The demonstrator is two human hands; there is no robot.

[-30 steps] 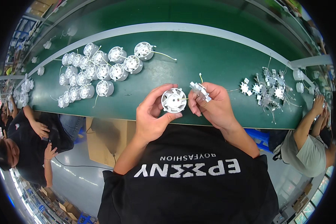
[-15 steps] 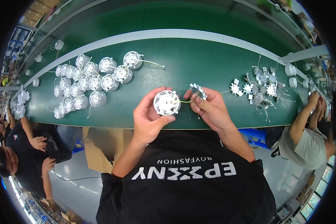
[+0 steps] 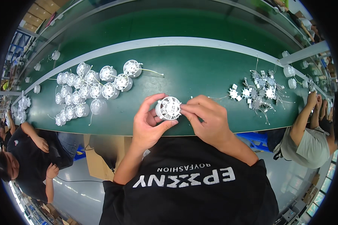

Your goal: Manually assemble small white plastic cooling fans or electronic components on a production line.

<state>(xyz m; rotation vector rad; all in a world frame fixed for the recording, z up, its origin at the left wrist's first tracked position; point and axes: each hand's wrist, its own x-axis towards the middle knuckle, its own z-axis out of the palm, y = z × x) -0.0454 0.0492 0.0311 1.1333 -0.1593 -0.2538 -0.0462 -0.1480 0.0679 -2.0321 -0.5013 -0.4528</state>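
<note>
A white round fan (image 3: 169, 108) sits in my left hand (image 3: 148, 122), its fingers wrapped round the side and its thumb near the lower rim. A spoked white face with a central hub is turned up. At the fan's right rim, the thumb and fingertips of my right hand (image 3: 206, 116) are pinched together. What they grip is hidden. To the right lies a pile of small star-shaped parts (image 3: 268, 93) with thin wires. At the left, several white fans (image 3: 109, 90) stand in rows, some with a wire trailing out.
A pale rail (image 3: 176, 42) crosses the green table (image 3: 191, 71) beyond my hands. A person (image 3: 33, 150) sits at the left, and another in a grey shirt (image 3: 308, 142) is on the right. A cardboard box (image 3: 101, 161) stands below the table edge.
The star-shaped part in my right hand has gone to the fan, whose upturned face now shows spokes and a hub. My right fingers have moved left to its rim. The yellow wire no longer shows.
</note>
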